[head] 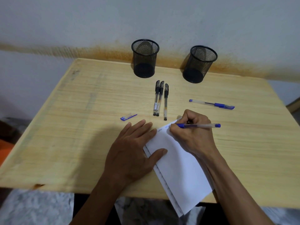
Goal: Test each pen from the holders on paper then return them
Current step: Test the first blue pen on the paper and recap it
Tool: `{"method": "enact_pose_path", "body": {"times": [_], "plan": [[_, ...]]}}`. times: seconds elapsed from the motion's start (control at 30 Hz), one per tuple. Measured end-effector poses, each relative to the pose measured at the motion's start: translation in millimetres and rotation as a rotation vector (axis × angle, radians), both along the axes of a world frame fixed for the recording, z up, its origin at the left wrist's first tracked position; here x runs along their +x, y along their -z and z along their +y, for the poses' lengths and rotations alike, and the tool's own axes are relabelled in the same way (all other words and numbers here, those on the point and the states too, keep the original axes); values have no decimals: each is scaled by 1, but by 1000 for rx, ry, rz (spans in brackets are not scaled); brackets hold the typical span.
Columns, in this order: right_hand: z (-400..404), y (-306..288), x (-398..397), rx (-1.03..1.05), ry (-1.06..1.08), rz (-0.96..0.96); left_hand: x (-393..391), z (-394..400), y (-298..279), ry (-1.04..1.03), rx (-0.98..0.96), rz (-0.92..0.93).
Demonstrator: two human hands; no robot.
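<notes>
Your right hand [193,135] grips an uncapped blue pen [198,126], tip on the folded white paper [180,168] beside small scribbles. Your left hand [133,153] lies flat, fingers spread, pinning the paper's left edge. Its blue cap [128,117] lies just beyond. Three black pens [159,99] lie side by side mid-table; a capped blue pen [211,104] lies right. Two black mesh holders [145,58] [199,64] stand at the wall, on the wooden table [81,119].
</notes>
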State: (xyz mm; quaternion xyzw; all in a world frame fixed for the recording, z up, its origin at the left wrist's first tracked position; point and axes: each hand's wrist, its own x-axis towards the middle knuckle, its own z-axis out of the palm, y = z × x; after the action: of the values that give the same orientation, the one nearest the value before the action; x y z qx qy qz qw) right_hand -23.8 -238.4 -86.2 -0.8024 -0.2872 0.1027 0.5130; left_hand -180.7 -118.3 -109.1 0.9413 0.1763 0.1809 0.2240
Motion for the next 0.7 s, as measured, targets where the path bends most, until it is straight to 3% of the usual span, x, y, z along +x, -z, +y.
{"method": "enact_pose_path", "body": {"times": [0.6, 0.7], "plan": [[0, 2, 1, -3, 13, 4, 0, 1, 2, 0, 22, -11], [2, 1, 2, 63, 44, 89, 1, 2, 2, 4, 25, -17]]}}
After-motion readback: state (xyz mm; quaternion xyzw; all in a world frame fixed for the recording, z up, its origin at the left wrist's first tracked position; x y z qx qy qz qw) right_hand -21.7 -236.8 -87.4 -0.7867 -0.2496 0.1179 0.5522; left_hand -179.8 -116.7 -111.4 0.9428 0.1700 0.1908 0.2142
